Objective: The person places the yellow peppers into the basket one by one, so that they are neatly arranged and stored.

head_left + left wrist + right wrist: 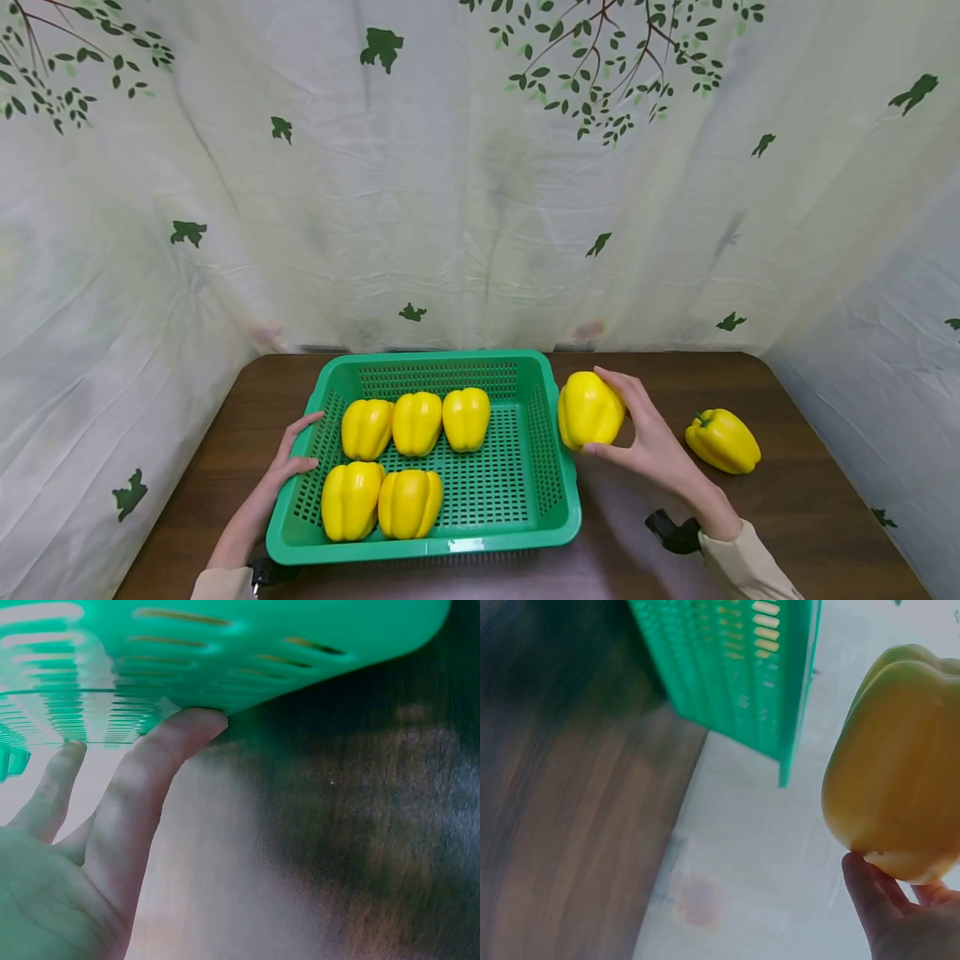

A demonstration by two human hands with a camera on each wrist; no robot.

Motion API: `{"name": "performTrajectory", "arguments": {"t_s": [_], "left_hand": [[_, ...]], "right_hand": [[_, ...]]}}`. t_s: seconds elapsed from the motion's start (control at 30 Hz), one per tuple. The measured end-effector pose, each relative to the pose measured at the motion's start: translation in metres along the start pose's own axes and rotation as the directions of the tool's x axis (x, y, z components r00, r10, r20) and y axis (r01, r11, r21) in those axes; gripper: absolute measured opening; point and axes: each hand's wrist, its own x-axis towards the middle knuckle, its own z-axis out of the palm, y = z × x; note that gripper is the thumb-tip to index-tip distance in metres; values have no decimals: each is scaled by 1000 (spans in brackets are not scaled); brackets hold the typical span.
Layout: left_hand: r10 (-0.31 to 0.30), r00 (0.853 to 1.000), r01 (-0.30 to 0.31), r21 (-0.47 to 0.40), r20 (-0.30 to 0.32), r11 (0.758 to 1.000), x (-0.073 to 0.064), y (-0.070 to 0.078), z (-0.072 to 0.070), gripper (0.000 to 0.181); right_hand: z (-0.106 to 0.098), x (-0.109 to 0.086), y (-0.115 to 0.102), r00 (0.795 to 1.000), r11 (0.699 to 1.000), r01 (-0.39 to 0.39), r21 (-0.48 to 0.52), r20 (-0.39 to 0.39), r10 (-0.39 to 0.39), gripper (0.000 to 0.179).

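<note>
In the head view, my left hand (288, 457) holds the left rim of a green plastic basket (558, 467). The left wrist view shows fingers (127, 802) reaching up against the basket's slotted outer wall. My right hand (648, 433) grips a yellow bell pepper (588, 410) between thumb and fingers, just off the basket's right rim. From the right wrist view, this bell pepper (896, 765) is up level with the basket's side, fingertips at its lower end. Inside the basket, yellow bell peppers stand in two rows on the left: three behind, two in front (409, 504).
Another yellow bell pepper (723, 442) lies on its side on the dark wooden table (810, 533), right of my right hand, its green stem toward the upper left. A pale curtain (465, 208) with leaf prints hangs behind the table and along both sides.
</note>
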Motion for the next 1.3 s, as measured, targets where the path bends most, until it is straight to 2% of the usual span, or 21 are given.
{"name": "performTrajectory", "arguments": {"t_s": [0.1,0.53,0.6,0.67,0.77,0.87,0.97,1.3], "left_hand": [[-20,1000,20,3,-2,1000,-1,1,0,57],[-30,1000,30,4,5,1000,0,-1,-1,56],[16,1000,-16,-11,0,1000,2,-3,-2,58],[88,996,-88,-33,4,996,5,-5,-2,59],[197,980,-195,-73,20,978,8,-9,-3,64],[232,972,-228,-97,33,969,10,-10,-4,66],[223,975,-220,-92,19,971,9,-10,-4,65],[122,993,-122,-50,3,991,5,-6,-3,61]], "right_hand": [[5,3,-5,999,999,25,24,20,-25,88],[30,8,-25,994,993,47,105,94,-57,90],[34,9,-27,992,993,52,108,105,-63,90],[38,10,-29,991,993,50,109,118,-63,89],[44,10,-33,988,993,33,110,145,-49,88],[49,11,-38,985,994,8,113,172,-27,87],[55,11,-43,980,993,-1,118,197,-22,87],[82,12,-50,970,996,7,92,243,-30,85]]}}
